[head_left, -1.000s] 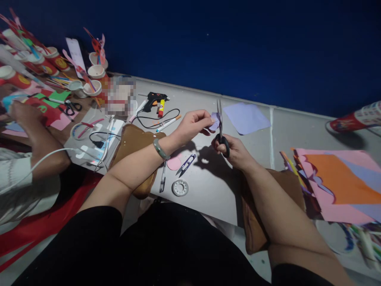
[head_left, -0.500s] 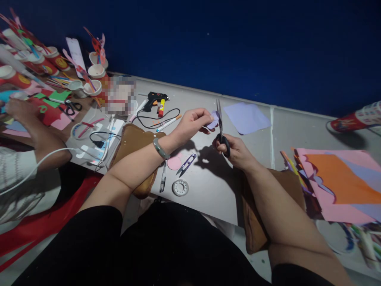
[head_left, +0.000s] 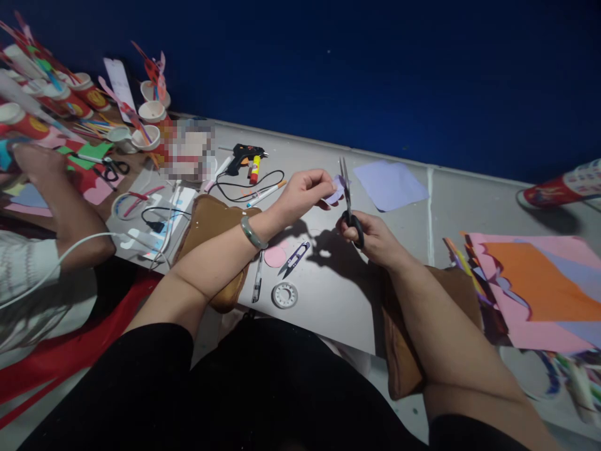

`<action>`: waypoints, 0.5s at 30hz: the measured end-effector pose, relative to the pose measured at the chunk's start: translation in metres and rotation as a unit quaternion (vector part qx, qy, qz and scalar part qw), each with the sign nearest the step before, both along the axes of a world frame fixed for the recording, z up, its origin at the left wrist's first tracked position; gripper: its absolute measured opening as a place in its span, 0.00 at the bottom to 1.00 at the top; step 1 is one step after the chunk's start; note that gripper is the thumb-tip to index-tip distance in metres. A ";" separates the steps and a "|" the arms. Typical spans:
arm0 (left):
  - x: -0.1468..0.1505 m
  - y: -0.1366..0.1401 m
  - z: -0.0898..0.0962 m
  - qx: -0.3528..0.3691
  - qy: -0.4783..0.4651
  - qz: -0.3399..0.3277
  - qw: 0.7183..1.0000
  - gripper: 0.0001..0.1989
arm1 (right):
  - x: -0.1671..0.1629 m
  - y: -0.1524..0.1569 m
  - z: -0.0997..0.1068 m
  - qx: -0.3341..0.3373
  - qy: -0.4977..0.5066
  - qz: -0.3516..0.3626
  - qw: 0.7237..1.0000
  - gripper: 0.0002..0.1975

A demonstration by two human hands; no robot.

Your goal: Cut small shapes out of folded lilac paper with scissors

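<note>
Lilac paper, a small cut piece (head_left: 335, 195), sits pinched between the thumb and fingers of the left hand (head_left: 305, 195), which I see closed down with no visible gap at the grip. In the right hand (head_left: 373, 238) I have the black-handled scissors (head_left: 348, 199), fingers curled around the loops, blades pointing to the far side and parted only narrowly; the piece lies right at them, though I cannot tell from here whether its edge is between them. Below, the pale table (head_left: 328, 319) carries a pink disc (head_left: 275, 255), purple snips (head_left: 295, 259), a clear pen (head_left: 256, 285) and a white ring (head_left: 276, 295) on the near side. Just right of the blades, farther off, lies a larger lilac sheet (head_left: 390, 186). On the far left I make out a black glue gun (head_left: 244, 155) beside a yellow-and-red glue stick (head_left: 255, 169); on the right, a pile of pink and orange paper (head_left: 539, 275). A dark blue wall (head_left: 375, 75) closes the far side, and a co-worker's arm (head_left: 75, 207) shows at the left edge. Both forearms reach in from the near side and converge, hands raised above the surface, the left wrist wearing a green bangle (head_left: 252, 233).
</note>
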State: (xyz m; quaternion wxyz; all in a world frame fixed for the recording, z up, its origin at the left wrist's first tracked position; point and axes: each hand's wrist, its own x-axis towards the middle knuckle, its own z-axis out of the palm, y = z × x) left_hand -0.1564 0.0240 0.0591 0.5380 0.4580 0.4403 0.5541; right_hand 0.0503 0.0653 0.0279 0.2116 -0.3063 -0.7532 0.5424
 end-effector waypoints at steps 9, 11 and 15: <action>0.000 -0.002 0.003 0.004 -0.003 0.011 1.000 0.13 | -0.001 -0.001 0.001 -0.014 -0.005 -0.005 1.000 0.26; 0.000 -0.003 0.004 0.001 -0.004 0.013 1.000 0.13 | -0.001 -0.001 0.001 -0.014 -0.007 -0.004 1.000 0.25; 0.000 -0.002 0.004 0.002 -0.009 0.016 1.000 0.12 | -0.001 -0.001 0.003 -0.015 -0.010 -0.009 1.000 0.24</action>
